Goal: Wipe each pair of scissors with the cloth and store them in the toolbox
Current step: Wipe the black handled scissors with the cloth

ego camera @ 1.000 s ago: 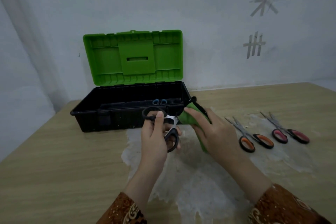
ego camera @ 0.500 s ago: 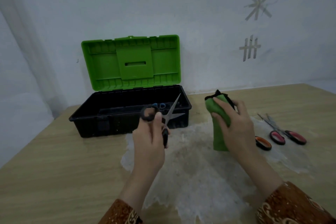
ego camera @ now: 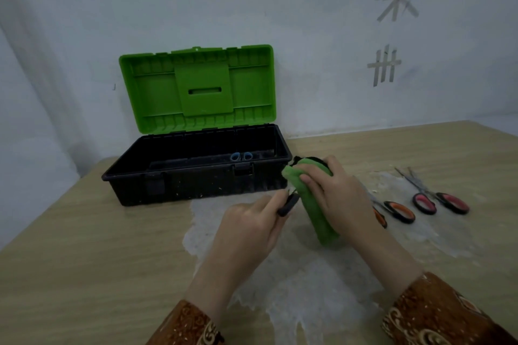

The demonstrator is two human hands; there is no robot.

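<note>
Scissors (ego camera: pixel 288 203) gripped by left hand (ego camera: pixel 246 230), right hand (ego camera: pixel 336 193) clutching cloth (ego camera: pixel 314 210); toolbox (ego camera: pixel 196 176) holds blue-handled scissors (ego camera: pixel 240 156).

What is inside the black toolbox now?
Inside the toolbox, two blue scissor handles show near the back. Its front wall hides their blades and the floor.

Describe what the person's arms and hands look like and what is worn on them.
Both hands are bare, with no gloves; no rings or watch show. The left hand and right hand come out of long sleeves of brown cloth with a pale curling batik-like pattern. The left sleeve and right sleeve end short of the wrists, so the forearms show.
</note>
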